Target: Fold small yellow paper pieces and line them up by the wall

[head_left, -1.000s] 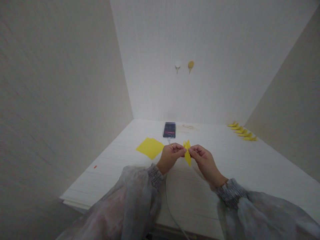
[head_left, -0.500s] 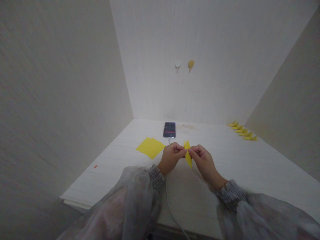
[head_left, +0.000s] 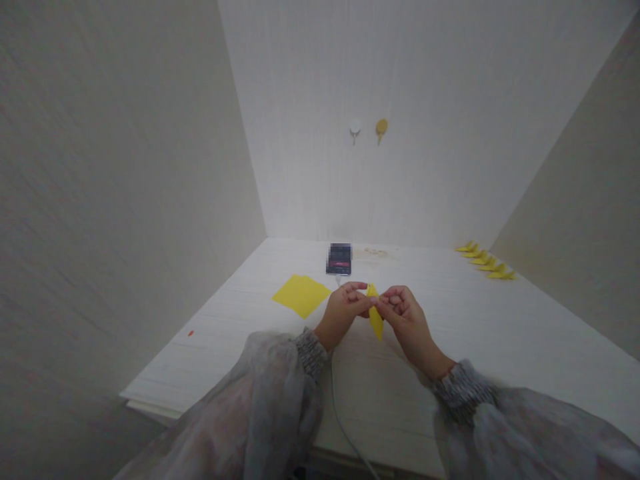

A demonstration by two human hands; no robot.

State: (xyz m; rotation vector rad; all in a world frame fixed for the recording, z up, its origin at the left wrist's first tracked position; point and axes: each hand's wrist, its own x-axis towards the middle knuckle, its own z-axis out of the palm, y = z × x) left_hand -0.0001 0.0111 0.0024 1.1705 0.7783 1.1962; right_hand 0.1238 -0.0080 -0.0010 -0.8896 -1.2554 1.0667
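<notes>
A small folded yellow paper piece (head_left: 375,319) is held upright just above the white table (head_left: 525,340), pinched from both sides. My left hand (head_left: 343,312) grips its left edge with thumb and fingertips closed. My right hand (head_left: 406,319) pinches its right edge, fingers curled. The paper now looks like a narrow pointed shape, its tip pointing down between the two hands.
A stack of flat yellow paper sheets (head_left: 301,295) lies left of my hands. A phone (head_left: 339,259) with a cable lies behind them. Several finished yellow folded pieces (head_left: 484,261) line the far right by the wall. Two hooks (head_left: 368,130) hang on the back wall.
The paper's upper flaps have been pressed together, so it looks narrower than before. Both hands stay in almost the same place, fingers shifted slightly.
</notes>
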